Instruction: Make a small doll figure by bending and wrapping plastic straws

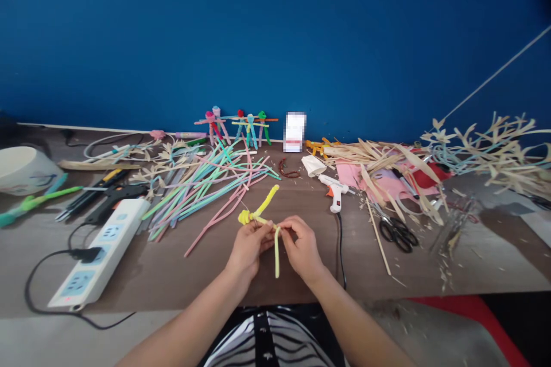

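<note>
Both hands meet over the front middle of the table around a yellow pipe cleaner figure [267, 199]. Its coiled end lies to the left, one straight arm points up and away, and a paler strip hangs down between my hands. My left hand [252, 243] pinches the figure's middle between thumb and fingers. With thumb and forefinger closed, my right hand [301, 243] grips the figure's right end, where the pale strip bends down. My fingertips hide the exact joint. Loose pastel pipe cleaners [202, 189] lie just beyond my left hand.
A white power strip [103, 258] and a black glue gun [114, 199] lie left. To the right are a white glue gun [338, 194] with its cord, black scissors [398, 233] and a thin stick [379, 238]. Finished pipe cleaner figures [251, 129] and a phone [295, 132] stand against the wall.
</note>
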### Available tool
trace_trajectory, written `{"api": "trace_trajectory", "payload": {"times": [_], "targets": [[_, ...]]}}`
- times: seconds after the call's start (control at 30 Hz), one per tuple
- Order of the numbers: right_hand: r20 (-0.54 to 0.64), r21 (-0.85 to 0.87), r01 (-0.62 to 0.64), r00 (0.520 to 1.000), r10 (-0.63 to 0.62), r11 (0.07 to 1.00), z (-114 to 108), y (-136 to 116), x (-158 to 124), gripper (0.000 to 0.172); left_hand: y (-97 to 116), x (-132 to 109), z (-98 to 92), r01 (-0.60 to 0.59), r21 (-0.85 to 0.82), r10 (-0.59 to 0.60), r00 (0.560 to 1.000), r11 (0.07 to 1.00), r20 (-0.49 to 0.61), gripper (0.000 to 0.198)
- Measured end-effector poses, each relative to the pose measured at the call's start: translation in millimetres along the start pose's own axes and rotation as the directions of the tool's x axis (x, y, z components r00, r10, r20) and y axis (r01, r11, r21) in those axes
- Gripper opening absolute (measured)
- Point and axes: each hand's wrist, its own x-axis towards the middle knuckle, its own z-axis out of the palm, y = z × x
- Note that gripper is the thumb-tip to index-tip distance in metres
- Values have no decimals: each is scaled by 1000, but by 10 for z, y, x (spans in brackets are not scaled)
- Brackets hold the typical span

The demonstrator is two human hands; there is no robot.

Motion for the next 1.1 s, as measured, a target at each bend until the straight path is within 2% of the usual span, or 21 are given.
{"api": "trace_trajectory", "payload": {"times": [0.07, 0.17, 0.23, 0.3, 0.5, 0.63, 0.83, 1.1], "targets": [[32, 81, -115, 993, 113, 990, -7, 29, 27, 11, 12, 3, -20, 31, 24, -32, 999, 999, 19, 22], [111, 274, -339, 941, 320, 900, -20, 63, 69, 7, 35, -6, -36, 37, 102, -47, 994, 994, 98, 25], [166, 383, -422, 907, 388, 822, -26, 70, 89, 6, 42, -9, -37, 4, 167, -24, 993, 986, 116, 28], [187, 436, -450, 892, 411, 779, -25, 66, 99, 6, 39, -3, -34, -35, 223, 14, 995, 974, 98, 26], [159, 464, -445, 892, 423, 765, -15, 77, 79, 12, 1, 20, -26, -39, 247, 24, 998, 968, 65, 23], [152, 437, -402, 915, 374, 805, -22, 91, 58, 13, -16, 20, -20, -49, 265, 33, 997, 963, 64, 23], [133, 318, -347, 938, 321, 882, -13, 74, 48, 12, -30, 31, -24, -107, 301, 87, 993, 948, 76, 25], [132, 149, -308, 948, 290, 939, -33, 76, 50, 11, 16, 27, -40, -88, 367, 67, 995, 926, 69, 27]]}}
